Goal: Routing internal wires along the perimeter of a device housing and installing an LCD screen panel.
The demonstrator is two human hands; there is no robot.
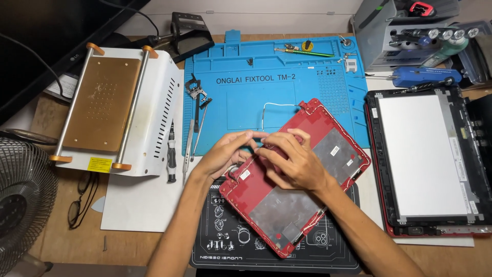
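Both hands pinch together at the upper-left edge of a red plastic laptop lid shell [302, 174], the left hand [225, 151] and right hand [292, 159] meeting fingertip to fingertip, forearms angled up from below. The shell lies tilted beneath the grip, across a blue silicone repair mat [266, 87] and a black printed mat [225, 246] on the wooden bench [56, 241]; a white-panelled laptop screen [425, 154] sits well right.

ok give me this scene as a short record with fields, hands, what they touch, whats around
left hand: fingertips on the upper edge of the red laptop lid shell
right hand: resting on the shell, fingers meeting the left hand's
shell: tilted, inside face up, lying across the blue work mat and a black printed mat
white cable: loops from the shell's top corner
right of shell: screen panel in frame
left of shell: white heating plate machine, tweezers and screwdriver
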